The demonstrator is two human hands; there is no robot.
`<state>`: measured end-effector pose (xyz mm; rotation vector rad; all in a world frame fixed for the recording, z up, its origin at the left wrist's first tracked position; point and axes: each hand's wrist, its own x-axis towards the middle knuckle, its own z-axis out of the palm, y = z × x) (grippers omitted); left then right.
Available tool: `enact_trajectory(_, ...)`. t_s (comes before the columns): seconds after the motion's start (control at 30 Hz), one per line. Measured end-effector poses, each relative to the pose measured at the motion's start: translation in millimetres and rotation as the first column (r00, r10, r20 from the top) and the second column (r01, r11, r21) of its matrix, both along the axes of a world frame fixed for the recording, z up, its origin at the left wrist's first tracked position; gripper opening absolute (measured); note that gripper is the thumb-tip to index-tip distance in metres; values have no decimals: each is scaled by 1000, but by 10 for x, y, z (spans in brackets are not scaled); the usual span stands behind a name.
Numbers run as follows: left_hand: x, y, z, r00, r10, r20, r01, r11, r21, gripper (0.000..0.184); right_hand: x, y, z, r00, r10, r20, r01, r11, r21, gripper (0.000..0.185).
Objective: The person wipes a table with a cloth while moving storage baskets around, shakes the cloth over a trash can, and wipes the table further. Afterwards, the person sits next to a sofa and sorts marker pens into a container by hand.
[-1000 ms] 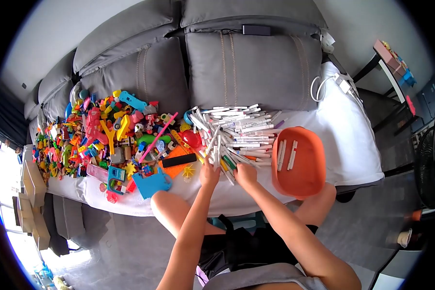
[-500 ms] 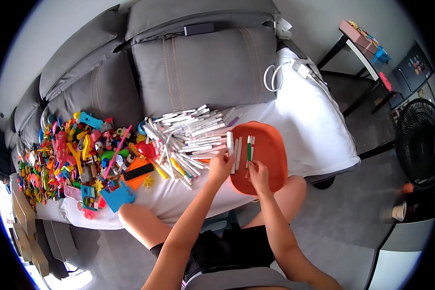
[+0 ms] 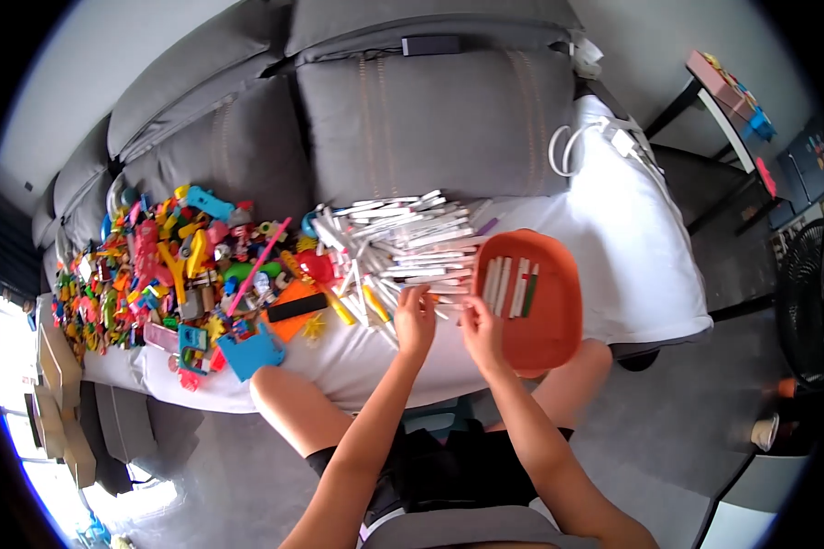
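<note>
A large heap of white-barrelled markers lies on the white sofa cover. At its front edge is my left hand, fingers curled together; what they hold, if anything, is hard to make out among the barrels. Close by on the right, my right hand has thumb and fingers pinched beside the marker ends, and its grasp is also unclear. Just right of that hand sits an orange plastic basin. Inside it, several white markers and a green marker lie side by side.
A dense pile of mixed toys covers the sofa's left part, with a blue plastic piece at its front. Grey cushions line the back. A white cable lies at the right, and a black fan stands beyond.
Both hands have moved left from the basin to the marker heap. The green marker, earlier in my right hand, now lies in the basin with the white ones. The view has shifted slightly.
</note>
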<state>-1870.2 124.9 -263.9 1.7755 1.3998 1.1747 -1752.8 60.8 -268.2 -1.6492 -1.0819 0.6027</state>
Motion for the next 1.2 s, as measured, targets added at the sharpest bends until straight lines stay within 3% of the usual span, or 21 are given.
enact_trajectory(0.07,-480,73,-397,977,160,-142,-142,982,126,23,-385,142,-36,963,184,198,-180,983,-40,20)
enact_trajectory(0.13,-810,86,-446,933,200,-300,-204,979,16,27,-675,283,-231,857,214,469,-184,977,-109,24)
enact_trajectory(0.17,-931,83,-454,895,169,-414,-172,985,30,31,-744,348,-306,804,252,538,-136,960,-246,26)
enact_trajectory(0.2,-1014,84,-500,906,99,-412,-116,993,-16,32,-793,413,-348,744,300,597,-72,925,-374,27)
enact_trajectory(0.27,-1120,108,-599,918,-41,-395,-2,994,-109,35,-837,494,-428,742,300,599,-11,899,-437,29)
enact_trajectory(0.3,-1142,120,-625,910,-44,-413,15,997,-72,35,-844,520,-481,741,301,600,19,884,-467,30)
enact_trajectory(0.4,-1143,76,-686,961,-43,-274,-44,952,-303,34,-768,493,-583,770,312,556,23,858,-514,33)
enact_trajectory(0.43,-1135,41,-690,967,0,-256,-71,961,-267,31,-718,442,-579,774,305,555,-3,878,-479,32)
enact_trajectory(0.53,-1102,-67,-704,989,126,-72,-143,926,-350,28,-573,376,-583,793,399,460,-44,791,-611,32)
enact_trajectory(0.73,-912,-402,-552,954,298,-5,-287,914,-287,26,-541,212,-559,921,150,359,-63,968,-242,33)
enact_trajectory(0.8,-715,-500,-435,957,282,72,-266,949,-171,26,-449,95,-163,981,191,10,-188,973,-137,36)
enact_trajectory(0.83,-576,-524,-355,965,238,105,-222,963,-150,26,-367,12,139,977,193,-86,-204,967,-150,37)
enact_trajectory(0.97,198,-562,128,996,-25,88,30,998,-59,27,299,-179,172,994,-83,70,84,996,-15,29)
enact_trajectory(1.0,403,-567,305,992,-114,62,120,987,-105,29,495,-247,219,982,-132,135,142,988,-66,28)
enact_trajectory(1.07,762,-518,256,959,-272,-80,272,962,-16,28,899,-299,-81,931,-197,308,239,965,-105,31)
enact_trajectory(1.2,1265,-392,-77,901,-382,-205,363,923,-125,34,1334,-305,-195,891,-121,438,258,928,-267,43)
